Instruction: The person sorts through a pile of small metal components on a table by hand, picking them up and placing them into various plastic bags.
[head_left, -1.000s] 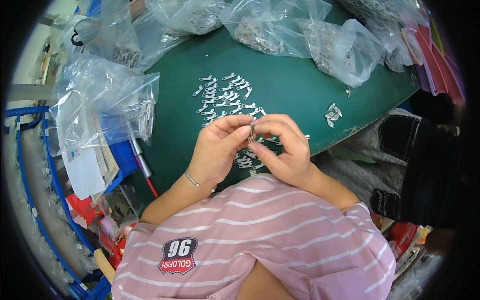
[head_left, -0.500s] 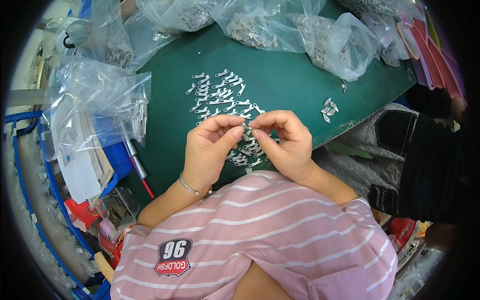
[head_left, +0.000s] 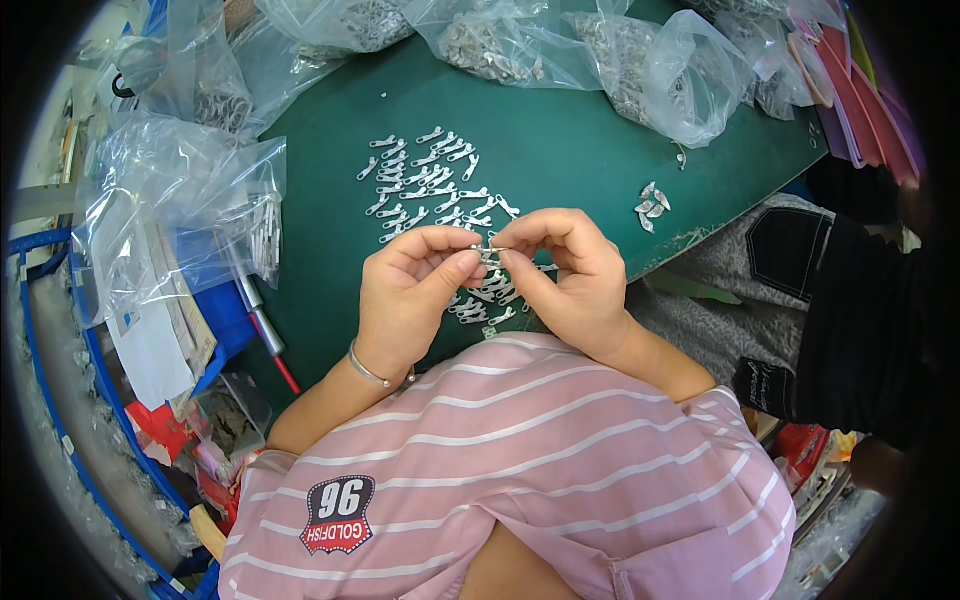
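My left hand (head_left: 410,285) and my right hand (head_left: 570,270) meet over the green tabletop, each with thumb and forefinger pinched. Between their fingertips is a small silver metal piece (head_left: 490,249), partly covered by the fingers; its exact form is too small to tell. Beneath and beyond the hands lie several loose silver zipper pulls (head_left: 430,178), spread in uneven rows, each with a holed end. Some of them are hidden behind my fingers. At the right lies a small group of silver leaf-shaped pieces (head_left: 652,203).
Clear plastic bags of metal parts (head_left: 490,50) line the far edge of the green table (head_left: 580,150). Another clear bag (head_left: 180,190) covers papers and a blue bin at left, beside a red-and-silver pen-like tool (head_left: 268,335). A person's grey-and-black clothed leg (head_left: 740,270) is close at right.
The piece between my fingertips is turned slightly and shows more of its length. Both hands stay pinched together; the whole view has shifted a little, moving the table's contents left and up.
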